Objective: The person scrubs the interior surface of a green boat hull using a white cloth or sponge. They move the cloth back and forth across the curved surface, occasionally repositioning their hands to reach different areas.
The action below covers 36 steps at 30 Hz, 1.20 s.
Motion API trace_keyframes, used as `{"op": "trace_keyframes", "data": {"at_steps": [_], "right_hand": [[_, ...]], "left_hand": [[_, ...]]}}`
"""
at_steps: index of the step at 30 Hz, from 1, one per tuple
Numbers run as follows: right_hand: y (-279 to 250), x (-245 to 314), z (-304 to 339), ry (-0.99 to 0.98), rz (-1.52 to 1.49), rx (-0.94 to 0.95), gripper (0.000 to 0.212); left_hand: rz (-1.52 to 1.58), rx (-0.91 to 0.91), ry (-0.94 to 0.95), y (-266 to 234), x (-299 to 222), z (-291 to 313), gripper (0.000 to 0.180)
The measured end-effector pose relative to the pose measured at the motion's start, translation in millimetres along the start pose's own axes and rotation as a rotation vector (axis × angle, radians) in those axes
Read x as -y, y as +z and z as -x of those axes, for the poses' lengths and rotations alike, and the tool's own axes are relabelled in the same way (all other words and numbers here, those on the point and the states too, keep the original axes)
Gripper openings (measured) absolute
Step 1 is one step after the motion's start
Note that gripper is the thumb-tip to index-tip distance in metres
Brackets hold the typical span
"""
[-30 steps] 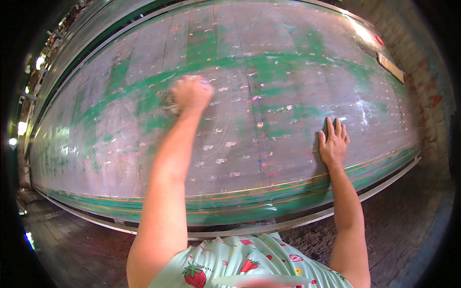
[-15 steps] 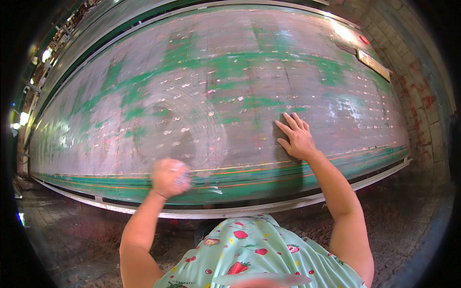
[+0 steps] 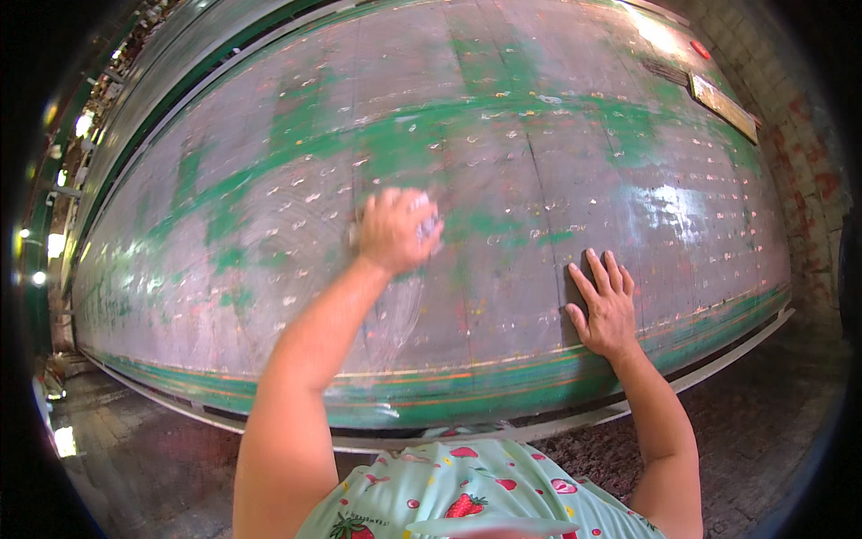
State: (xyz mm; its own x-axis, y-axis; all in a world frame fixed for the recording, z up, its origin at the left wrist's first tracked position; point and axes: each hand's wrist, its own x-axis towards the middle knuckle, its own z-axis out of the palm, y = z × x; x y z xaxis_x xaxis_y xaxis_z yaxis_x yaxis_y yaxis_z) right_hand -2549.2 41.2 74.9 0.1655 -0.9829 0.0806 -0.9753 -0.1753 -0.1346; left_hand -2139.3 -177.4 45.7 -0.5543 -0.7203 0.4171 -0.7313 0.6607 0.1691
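Note:
A long table (image 3: 512, 305) with a worn grey and green surface stretches in front of me, dotted with rows of small pale marks. My left hand (image 3: 391, 234) is out over its middle, fingers curled round a crumpled whitish wad (image 3: 429, 217) pressed to the surface. Blur and the fingers hide most of the wad, and I cannot tell what it is made of. Faint curved streaks show on the surface near this hand. Lower and to the right, my right hand (image 3: 607, 310) lies flat on the table with fingers spread, holding nothing.
A pale rail (image 3: 575, 419) runs along the table's near edge. At the far right lie a flat wooden-looking bar (image 3: 723, 108) and a small red object (image 3: 700, 49). A block wall (image 3: 804, 171) stands beyond the right end. Another long table (image 3: 175, 85) is at the far left.
My left hand has swept away from me and to the right with the wad, from the near edge to mid-table. My right hand stays flat; the view has shifted slightly.

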Motion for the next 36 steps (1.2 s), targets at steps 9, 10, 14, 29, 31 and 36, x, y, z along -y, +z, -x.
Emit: {"op": "trace_keyframes", "data": {"at_steps": [9,10,14,29,31,36], "right_hand": [[-1,-1,-5,0.055,-0.02,0.05,0.071],[-1,-1,-5,0.059,-0.02,0.041,0.069],[-2,0,-5,0.059,-0.035,-0.019,0.069],[7,3,0,0.031,0.06,-0.077,0.066],[8,2,-1,0.027,0.049,-0.085,0.065],[10,-2,0,-0.003,0.004,-0.114,0.065]], "left_hand": [[-0.129,0.025,-0.165,90,111,-245,0.045],[-0.178,-0.005,-0.229,95,103,-259,0.045],[-0.204,0.084,-0.23,99,32,-254,0.039],[0.212,0.175,0.155,-119,-57,238,0.039],[-0.018,0.201,-0.032,-134,1,254,0.042],[-0.486,-0.037,-0.938,-90,93,180,0.056]]}}
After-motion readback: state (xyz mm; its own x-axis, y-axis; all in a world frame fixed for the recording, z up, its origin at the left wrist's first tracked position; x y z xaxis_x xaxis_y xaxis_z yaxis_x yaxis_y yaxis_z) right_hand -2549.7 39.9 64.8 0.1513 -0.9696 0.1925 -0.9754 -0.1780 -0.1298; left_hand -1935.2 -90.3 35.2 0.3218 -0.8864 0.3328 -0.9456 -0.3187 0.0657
